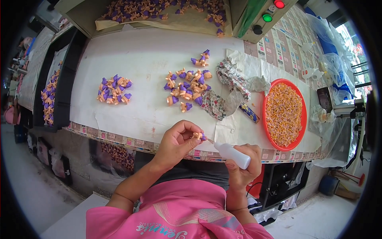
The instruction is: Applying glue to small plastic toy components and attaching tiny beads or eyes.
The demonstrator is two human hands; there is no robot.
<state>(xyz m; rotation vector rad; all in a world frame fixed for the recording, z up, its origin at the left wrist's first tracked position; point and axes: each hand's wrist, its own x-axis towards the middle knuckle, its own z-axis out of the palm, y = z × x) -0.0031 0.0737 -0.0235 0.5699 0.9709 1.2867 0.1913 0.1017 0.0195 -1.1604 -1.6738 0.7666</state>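
Between thumb and fingers, my left hand (177,143) pinches a small peach-and-purple doll part (199,136) above the near edge of the table. My right hand (246,165) is wrapped round a white squeeze bottle (232,154) with a thin nozzle. The bottle tilts toward the left, and its tip is at or very close to the purple side of the part; contact is too small to tell. Beyond my hands lies a loose pile of similar doll parts (187,85). Another cluster of doll parts (114,89) sits farther left.
A red basin (305,115) of small orange and white pieces stands on the right. Crumpled floral cloth (215,104) and a dark blue tube (249,112) lie beside it. At left is a black tray (73,73) holding more parts; a box-like machine (248,24) with lights stands at the back.
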